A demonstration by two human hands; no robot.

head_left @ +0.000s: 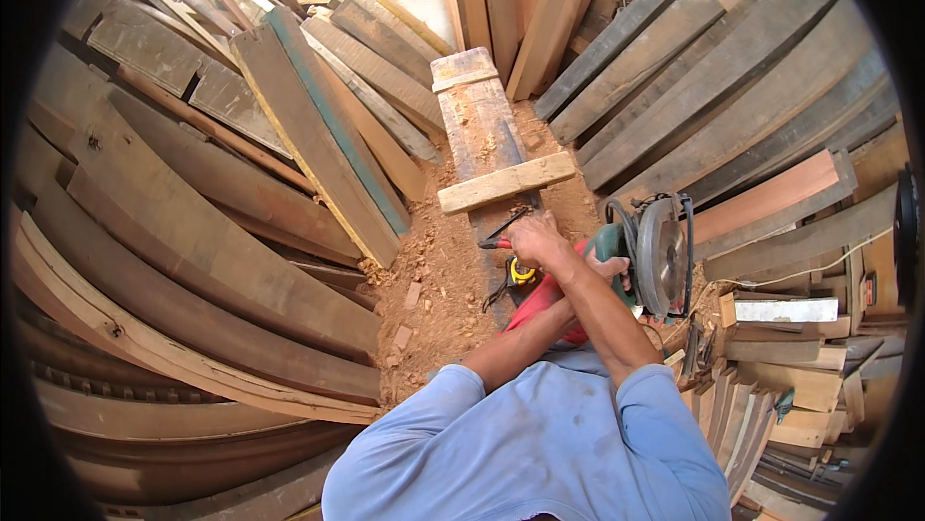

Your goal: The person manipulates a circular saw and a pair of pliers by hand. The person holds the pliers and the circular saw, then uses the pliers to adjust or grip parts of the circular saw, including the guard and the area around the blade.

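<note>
Grip of right hand (537, 240): fingers curled closed on red tool (497, 243), low over bench (469, 140), undersides hidden. Left forearm crosses beneath right; left hand (609, 267) wrapped round green handle of saw (663, 256), just right of bench. Tape measure (521, 271), yellow and black, near right hand. Crossbar (506, 184) across bench, beyond right hand. Sawdust (424, 261) around bench; boards (308, 140) along both sides.

"Can you read any lettering on the power saw (663, 256) or the tape measure (521, 272)?"
"No, nothing legible on either, and no readable words or numbers elsewhere."
</note>
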